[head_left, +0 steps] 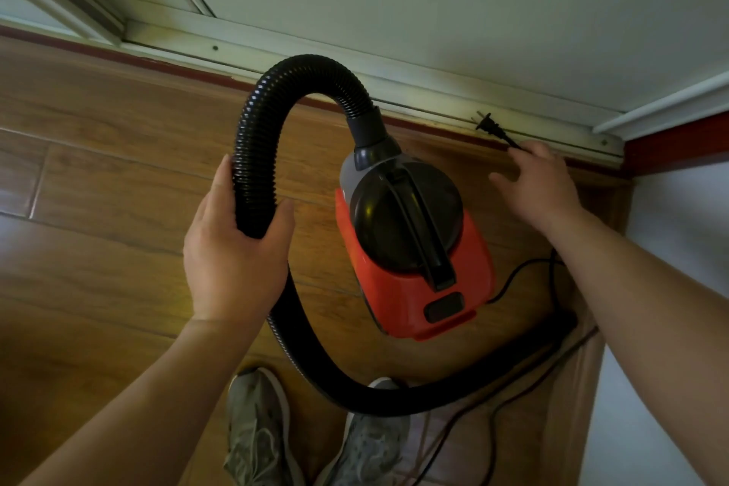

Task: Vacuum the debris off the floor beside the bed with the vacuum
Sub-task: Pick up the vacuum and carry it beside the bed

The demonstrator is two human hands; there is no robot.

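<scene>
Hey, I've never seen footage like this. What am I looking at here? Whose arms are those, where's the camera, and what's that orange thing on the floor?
No robot is involved. The single picture comes from a camera worn on a person's head, looking down, so both arms are that person's own. The left hand grips a black ribbed hose, which arches over into the orange and black vacuum standing on the wooden floor. The right hand reaches to the power cord just behind its plug, which is not in any socket and sits by the sliding-door track. I cannot tell whether the fingers pinch the cord. At the bottom are the person's grey shoes.
</scene>
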